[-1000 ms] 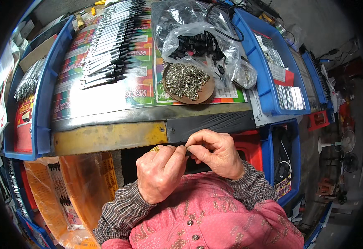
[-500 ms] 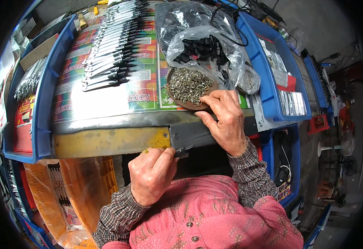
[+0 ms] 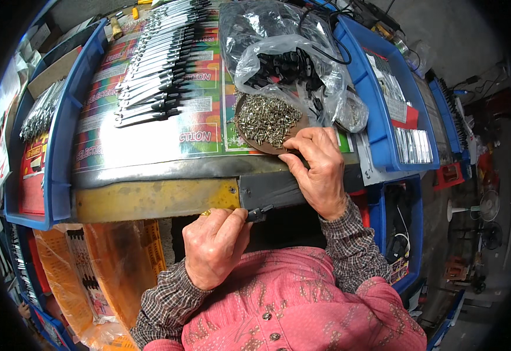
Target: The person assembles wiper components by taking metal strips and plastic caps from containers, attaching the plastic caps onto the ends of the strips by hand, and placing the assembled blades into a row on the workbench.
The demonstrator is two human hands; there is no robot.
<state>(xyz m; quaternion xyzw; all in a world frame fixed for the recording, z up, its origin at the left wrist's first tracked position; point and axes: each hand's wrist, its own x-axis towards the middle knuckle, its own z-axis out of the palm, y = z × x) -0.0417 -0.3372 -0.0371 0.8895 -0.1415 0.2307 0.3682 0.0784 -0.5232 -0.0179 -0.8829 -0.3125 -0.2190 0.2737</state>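
Observation:
My left hand (image 3: 215,245) is closed on a small black plastic clip (image 3: 259,213), which sticks out from the fingertips in front of the bench edge. A ring shows on one finger. My right hand (image 3: 317,169) is at the near right rim of a round brown dish (image 3: 239,126), its thumb and forefinger drawn together in a pinch. Whatever is between those fingertips is too small to make out. The dish is heaped with small shiny metal pieces (image 3: 266,120). Just behind it, an open clear plastic bag (image 3: 246,61) holds many black plastic parts (image 3: 287,67).
A long row of white and black pens (image 3: 156,76) covers the bench's left part. Blue trays (image 3: 62,152) flank the bench, the right tray (image 3: 378,128) holding silvery strips. Below the bench edge (image 3: 156,199), an orange crate (image 3: 112,263) stands at left. Black cables (image 3: 340,52) cross the back.
My right thumb and forefinger have come closer together at the dish rim, the thumb moving slightly up and right. My left hand keeps its place with the black clip.

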